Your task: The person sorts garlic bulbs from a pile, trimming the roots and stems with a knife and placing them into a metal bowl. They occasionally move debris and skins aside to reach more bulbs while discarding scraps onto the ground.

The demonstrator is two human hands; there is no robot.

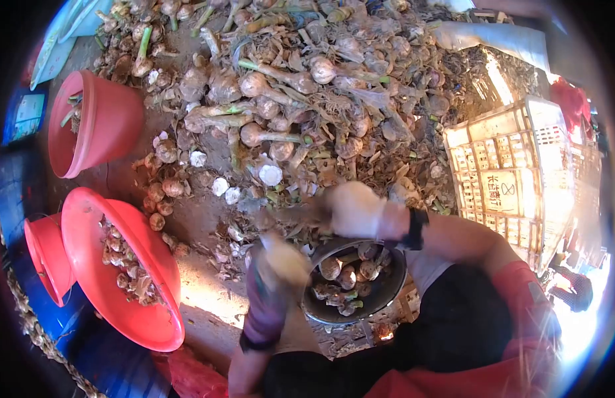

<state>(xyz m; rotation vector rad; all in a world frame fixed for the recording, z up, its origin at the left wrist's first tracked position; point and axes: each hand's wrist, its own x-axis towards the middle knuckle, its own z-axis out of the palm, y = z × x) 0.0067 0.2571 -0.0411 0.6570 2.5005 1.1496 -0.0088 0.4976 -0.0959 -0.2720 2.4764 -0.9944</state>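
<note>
My left hand (284,262), in a pale glove, is smeared by motion above the left rim of a dark bowl, so its fingers do not show clearly. Just above the bowl, my right hand (356,209) is closed in a pale glove. A blurred brownish shape reaches left from its fingers, too smeared to name. Several garlic bulbs (348,277) with cut stems lie in the dark bowl (395,292) between my legs. Beyond both hands spreads a big heap of garlic with long dry stalks (287,79).
On the left, a red basin (168,318) holds small garlic bulbs (131,265). A pink bucket (98,126) stands tilted behind it, with a smaller red bucket (49,259) beside it. To the right is a white plastic crate (496,172). Pale round pieces (270,174) lie on the ground.
</note>
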